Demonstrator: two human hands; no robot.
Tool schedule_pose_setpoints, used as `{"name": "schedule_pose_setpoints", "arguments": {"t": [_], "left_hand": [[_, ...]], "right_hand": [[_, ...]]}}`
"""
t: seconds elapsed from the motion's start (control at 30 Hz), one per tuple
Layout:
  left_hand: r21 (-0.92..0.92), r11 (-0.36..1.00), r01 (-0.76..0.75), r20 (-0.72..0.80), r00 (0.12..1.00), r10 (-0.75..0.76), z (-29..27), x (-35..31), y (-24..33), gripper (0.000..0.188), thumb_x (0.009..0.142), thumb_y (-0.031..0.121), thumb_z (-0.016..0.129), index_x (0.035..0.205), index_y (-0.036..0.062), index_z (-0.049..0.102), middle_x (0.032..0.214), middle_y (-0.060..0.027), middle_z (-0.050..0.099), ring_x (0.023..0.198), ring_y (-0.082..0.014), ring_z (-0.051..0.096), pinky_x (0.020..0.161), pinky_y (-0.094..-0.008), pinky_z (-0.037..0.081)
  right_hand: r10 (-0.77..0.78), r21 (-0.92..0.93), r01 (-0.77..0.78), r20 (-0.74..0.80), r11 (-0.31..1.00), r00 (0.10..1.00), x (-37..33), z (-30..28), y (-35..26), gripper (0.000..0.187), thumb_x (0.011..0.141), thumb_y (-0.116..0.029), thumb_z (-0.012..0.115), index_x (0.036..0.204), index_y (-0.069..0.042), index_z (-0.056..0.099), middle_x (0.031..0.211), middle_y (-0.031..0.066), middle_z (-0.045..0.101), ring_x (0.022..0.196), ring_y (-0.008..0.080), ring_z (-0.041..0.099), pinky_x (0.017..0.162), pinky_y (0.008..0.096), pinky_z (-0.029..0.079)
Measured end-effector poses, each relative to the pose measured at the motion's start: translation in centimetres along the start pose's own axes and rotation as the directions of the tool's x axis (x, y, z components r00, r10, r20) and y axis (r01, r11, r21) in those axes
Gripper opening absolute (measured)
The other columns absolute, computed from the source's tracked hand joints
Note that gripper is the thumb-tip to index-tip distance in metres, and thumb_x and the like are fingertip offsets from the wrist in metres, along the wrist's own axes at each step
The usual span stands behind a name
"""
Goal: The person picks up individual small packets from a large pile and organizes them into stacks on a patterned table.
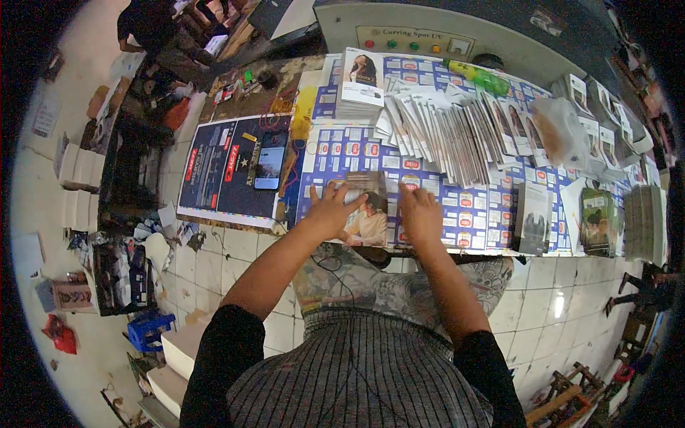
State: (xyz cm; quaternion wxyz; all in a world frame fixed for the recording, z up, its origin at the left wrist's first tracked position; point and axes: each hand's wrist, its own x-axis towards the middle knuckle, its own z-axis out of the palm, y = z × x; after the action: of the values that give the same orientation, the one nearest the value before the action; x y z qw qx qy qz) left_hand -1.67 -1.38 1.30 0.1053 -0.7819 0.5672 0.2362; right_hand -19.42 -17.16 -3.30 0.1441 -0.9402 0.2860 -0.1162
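Note:
A printed card piece (372, 227) with a picture of a person on it lies at the table's near edge. My left hand (332, 212) rests on its left side, fingers spread and pressing down, gripping nothing. Just right of the card, my right hand (422, 215) touches the blue-and-white printed sheet (464, 203) covering the table; its fingers are stretched out and it holds nothing that I can see. Beyond both hands, a long row of folded cards (446, 135) leans fanned out. Behind them on the left stands a neat stack of printed cards (360, 85).
A phone (270, 161) lies on a dark printed sheet (207, 171) at left. On the right are a grey-printed stack (534, 217), a green-printed stack (598, 220) and a clear plastic bag (560, 132). A green bottle (491, 82) lies before the machine panel (414, 41).

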Motion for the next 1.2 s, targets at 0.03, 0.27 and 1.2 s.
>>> {"name": "schedule_pose_setpoints", "arguments": {"t": [0.03, 0.27, 1.2], "left_hand": [[0.006, 1.000, -0.002, 0.000, 1.000, 0.002, -0.1, 0.0, 0.1, 0.120, 0.057, 0.046, 0.092, 0.157, 0.0367, 0.025, 0.160, -0.0159, 0.022, 0.148, -0.0465, 0.015, 0.107, -0.0787, 0.017], [0.003, 0.999, 0.048, 0.048, 0.998, -0.048, -0.4, 0.1, 0.2, 0.120, 0.057, 0.049, 0.092, 0.157, 0.0368, 0.025, 0.161, -0.0155, 0.021, 0.148, -0.0456, 0.014, 0.106, -0.0789, 0.019], [-0.129, 0.974, -0.188, -0.275, 0.950, 0.147, 7.4, -0.4, -5.0, 0.118, 0.067, 0.061, 0.081, 0.159, 0.0156, 0.023, 0.166, -0.0141, 0.011, 0.154, -0.0343, 0.006, 0.121, -0.0577, 0.007]], "right_hand": [[0.002, -0.061, -0.006, -0.069, 0.998, 0.998, 1.3, -0.1, 0.3, 0.048, 0.086, -0.019, 0.066, 0.134, -0.021, 0.060, 0.105, 0.0077, 0.062, 0.098, 0.0282, 0.061, 0.078, 0.0433, 0.050], [-0.018, -0.066, 0.007, -0.172, 0.998, 0.985, 5.7, 0.3, 1.3, 0.045, 0.092, -0.020, 0.058, 0.136, -0.024, 0.059, 0.099, 0.0085, 0.063, 0.100, 0.0279, 0.061, 0.078, 0.0435, 0.049], [0.078, 0.721, -0.276, 0.295, 0.635, 0.952, -1.4, 3.2, -4.8, 0.042, 0.091, -0.034, 0.061, 0.116, 0.000, 0.063, 0.115, 0.0278, 0.065, 0.103, 0.0438, 0.065, 0.093, 0.0492, 0.050]]}}
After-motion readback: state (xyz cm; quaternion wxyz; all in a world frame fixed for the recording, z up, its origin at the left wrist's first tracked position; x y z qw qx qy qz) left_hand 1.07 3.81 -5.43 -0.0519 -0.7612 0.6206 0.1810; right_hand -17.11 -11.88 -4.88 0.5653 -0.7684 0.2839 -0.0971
